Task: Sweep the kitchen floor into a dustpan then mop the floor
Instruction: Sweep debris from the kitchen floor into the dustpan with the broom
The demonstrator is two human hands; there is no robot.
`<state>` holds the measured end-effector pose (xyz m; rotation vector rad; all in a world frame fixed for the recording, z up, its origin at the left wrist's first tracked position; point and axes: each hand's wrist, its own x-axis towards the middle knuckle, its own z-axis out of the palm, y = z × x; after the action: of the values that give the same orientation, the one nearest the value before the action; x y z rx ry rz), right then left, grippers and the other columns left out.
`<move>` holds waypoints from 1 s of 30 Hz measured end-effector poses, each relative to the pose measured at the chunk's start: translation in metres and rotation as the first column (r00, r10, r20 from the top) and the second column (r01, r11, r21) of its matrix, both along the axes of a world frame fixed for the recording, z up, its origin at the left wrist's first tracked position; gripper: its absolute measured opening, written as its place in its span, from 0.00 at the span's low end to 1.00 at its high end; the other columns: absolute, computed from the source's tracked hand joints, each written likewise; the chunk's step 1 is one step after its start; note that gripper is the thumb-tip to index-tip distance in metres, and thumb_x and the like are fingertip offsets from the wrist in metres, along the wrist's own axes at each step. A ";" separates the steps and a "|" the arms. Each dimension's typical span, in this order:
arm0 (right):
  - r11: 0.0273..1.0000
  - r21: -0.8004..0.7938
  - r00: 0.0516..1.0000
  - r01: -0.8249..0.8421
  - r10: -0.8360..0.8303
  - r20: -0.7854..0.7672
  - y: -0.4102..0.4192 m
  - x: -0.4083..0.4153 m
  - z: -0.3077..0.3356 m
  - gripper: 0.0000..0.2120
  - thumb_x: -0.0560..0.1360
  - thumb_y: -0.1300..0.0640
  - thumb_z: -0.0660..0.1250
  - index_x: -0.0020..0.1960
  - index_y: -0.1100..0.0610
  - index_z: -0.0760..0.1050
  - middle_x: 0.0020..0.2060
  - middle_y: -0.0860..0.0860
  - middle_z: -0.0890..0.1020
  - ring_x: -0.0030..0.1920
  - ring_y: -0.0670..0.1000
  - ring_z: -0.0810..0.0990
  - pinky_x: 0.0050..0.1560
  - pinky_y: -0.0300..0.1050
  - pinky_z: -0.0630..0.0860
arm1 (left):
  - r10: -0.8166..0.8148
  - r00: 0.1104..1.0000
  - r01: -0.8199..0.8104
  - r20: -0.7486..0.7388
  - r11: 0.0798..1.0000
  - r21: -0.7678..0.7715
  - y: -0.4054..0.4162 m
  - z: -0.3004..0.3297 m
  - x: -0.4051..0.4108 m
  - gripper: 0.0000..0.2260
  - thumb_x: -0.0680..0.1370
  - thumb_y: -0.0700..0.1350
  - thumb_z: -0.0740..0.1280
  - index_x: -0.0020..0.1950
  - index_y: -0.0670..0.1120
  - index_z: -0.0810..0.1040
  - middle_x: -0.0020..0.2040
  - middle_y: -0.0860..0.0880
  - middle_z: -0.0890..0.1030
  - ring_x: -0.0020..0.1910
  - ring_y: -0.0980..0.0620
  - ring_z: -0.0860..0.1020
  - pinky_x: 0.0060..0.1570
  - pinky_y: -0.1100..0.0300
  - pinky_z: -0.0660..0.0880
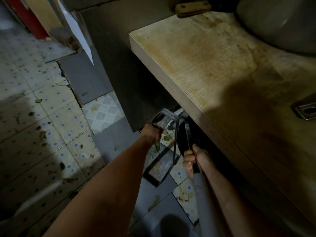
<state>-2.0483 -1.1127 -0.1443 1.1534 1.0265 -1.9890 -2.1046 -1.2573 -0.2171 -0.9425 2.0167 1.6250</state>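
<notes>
A dark metal dustpan (159,165) stands on the floor under the counter's edge, with a tall bent strap handle (170,115) rising from it. My left hand (152,132) reaches down and curls round the left leg of that strap. Green and orange food scraps (166,136) lie on the tile right beside that hand. My right hand (192,159) grips a thin dark broom stick (187,132); its thicker grey part (201,187) runs back toward me. The broom's head is hidden in the dark under the counter.
A stained wooden countertop (213,65) overhangs on the right, carrying a large grey bowl (280,23) and a metal sink edge (305,110). A dark cabinet side (130,86) stands ahead. Blue-dotted floor tiles (51,127) on the left are strewn with scraps and dirt.
</notes>
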 end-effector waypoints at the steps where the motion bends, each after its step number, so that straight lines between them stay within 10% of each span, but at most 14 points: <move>1: 1.000 0.005 1.000 0.005 -0.005 -0.007 0.001 -0.001 -0.004 0.21 0.82 0.51 0.50 0.33 0.57 0.62 0.14 0.47 0.64 0.10 0.42 0.59 0.14 0.28 0.53 | 0.007 1.000 -0.007 0.002 1.000 -0.018 0.001 0.000 0.001 0.14 0.80 0.42 0.64 0.34 0.46 0.70 0.29 0.48 0.71 0.26 0.53 0.68 0.23 0.67 0.66; 10: 0.977 0.192 0.993 -0.097 0.081 0.090 0.025 -0.004 -0.050 0.21 0.82 0.51 0.52 0.32 0.56 0.61 0.15 0.48 0.65 0.10 0.43 0.58 0.16 0.24 0.56 | 0.054 0.998 -0.054 0.020 0.999 -0.003 0.006 -0.003 -0.010 0.13 0.78 0.45 0.66 0.34 0.46 0.71 0.32 0.47 0.73 0.29 0.52 0.71 0.36 0.56 0.75; 19: 0.936 0.031 0.933 -0.349 0.345 0.102 0.030 0.014 -0.013 0.21 0.83 0.56 0.47 0.31 0.57 0.57 0.11 0.47 0.62 0.10 0.43 0.59 0.14 0.26 0.56 | 0.029 0.998 -0.025 0.053 0.997 -0.076 0.010 0.007 -0.009 0.14 0.79 0.47 0.64 0.34 0.46 0.70 0.38 0.44 0.76 0.38 0.48 0.77 0.42 0.55 0.76; 30: 0.990 -0.113 0.994 -0.090 0.097 0.059 0.031 0.007 0.010 0.28 0.83 0.48 0.47 0.27 0.58 0.63 0.11 0.47 0.63 0.09 0.42 0.60 0.13 0.27 0.54 | -0.001 1.000 0.004 -0.025 0.994 0.106 0.001 0.010 0.005 0.14 0.78 0.30 0.59 0.37 0.45 0.69 0.34 0.47 0.71 0.32 0.53 0.70 0.27 0.67 0.71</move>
<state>-2.0415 -1.0818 -0.1343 1.0838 0.9097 -1.8981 -2.0992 -1.2567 -0.2067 -0.8851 1.9258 1.7322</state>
